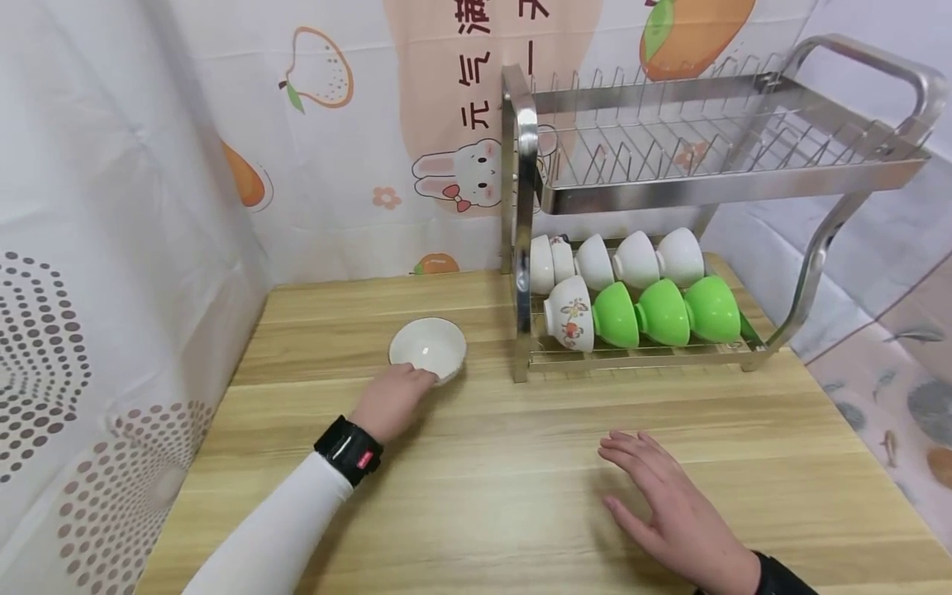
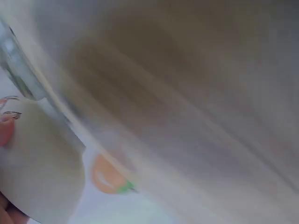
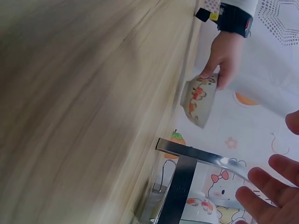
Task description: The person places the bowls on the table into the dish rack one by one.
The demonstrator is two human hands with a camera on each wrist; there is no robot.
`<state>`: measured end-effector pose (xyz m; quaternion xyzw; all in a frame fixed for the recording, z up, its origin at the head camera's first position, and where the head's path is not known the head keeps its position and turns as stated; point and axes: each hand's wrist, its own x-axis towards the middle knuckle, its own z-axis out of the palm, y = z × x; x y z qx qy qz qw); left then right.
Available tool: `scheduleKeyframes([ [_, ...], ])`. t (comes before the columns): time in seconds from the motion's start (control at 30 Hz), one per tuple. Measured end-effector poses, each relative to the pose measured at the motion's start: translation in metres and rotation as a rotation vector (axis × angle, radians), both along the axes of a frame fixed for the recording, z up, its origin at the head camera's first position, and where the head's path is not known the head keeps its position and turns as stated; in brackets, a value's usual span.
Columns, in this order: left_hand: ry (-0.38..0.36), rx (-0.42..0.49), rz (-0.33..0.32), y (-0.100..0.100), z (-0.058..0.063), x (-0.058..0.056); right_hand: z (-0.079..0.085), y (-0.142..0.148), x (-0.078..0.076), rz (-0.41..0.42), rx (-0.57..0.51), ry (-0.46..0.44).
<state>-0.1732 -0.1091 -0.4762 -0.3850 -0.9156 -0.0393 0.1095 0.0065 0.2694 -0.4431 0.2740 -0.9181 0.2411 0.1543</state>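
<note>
A white bowl (image 1: 430, 340) is at the back left of the wooden table, its inside facing up. My left hand (image 1: 390, 402) pinches its near rim, thumb and fingers on either side of the wall. Orange-red flowers decorate the outside of the bowl (image 3: 200, 100) in the right wrist view. Whether its base touches the table I cannot tell. In the left wrist view only part of the bowl (image 2: 44, 158) and some fingertips show at the left edge. My right hand (image 1: 673, 512) is held over the right front of the table, fingers spread, holding nothing.
A two-tier metal dish rack (image 1: 524, 207) stands at the back right. Its lower tier holds several white bowls (image 1: 638, 258), several green bowls (image 1: 664, 314) and a flowered bowl (image 1: 569, 314). Printed curtains (image 1: 327, 190) hang behind and left of the table (image 1: 476, 504).
</note>
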Motion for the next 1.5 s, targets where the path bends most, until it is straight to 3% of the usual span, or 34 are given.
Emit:
scheduleKeyframes([
  [0.13,0.046,-0.013,-0.156,0.019,0.012,0.020,0.003,-0.004,-0.003,0.032,-0.015,0.048],
  [0.43,0.158,-0.212,-0.484,0.073,0.042,0.074,0.017,-0.021,-0.014,0.146,0.043,0.177],
  [0.53,0.205,-0.259,-0.564,0.087,0.048,0.088,0.018,-0.024,-0.016,0.220,0.079,0.220],
  [0.63,0.235,-0.279,-0.618,0.095,0.049,0.098,0.017,-0.024,-0.013,0.297,0.142,0.194],
  [0.77,0.240,-0.288,-0.651,0.101,0.051,0.107,0.015,-0.023,-0.009,0.364,0.202,0.169],
  [0.97,0.211,-0.295,-0.643,0.105,0.054,0.111,0.012,-0.023,-0.005,0.371,0.249,0.191],
  [1.1,0.160,-0.283,-0.623,0.106,0.056,0.111,0.012,-0.024,-0.004,0.327,0.279,0.232],
  [1.3,0.097,-0.241,-0.572,0.109,0.061,0.107,0.016,-0.028,-0.001,0.164,0.282,0.208],
  [1.5,0.114,-0.169,-0.545,0.110,0.066,0.102,0.018,-0.026,-0.002,0.123,0.115,0.108],
])
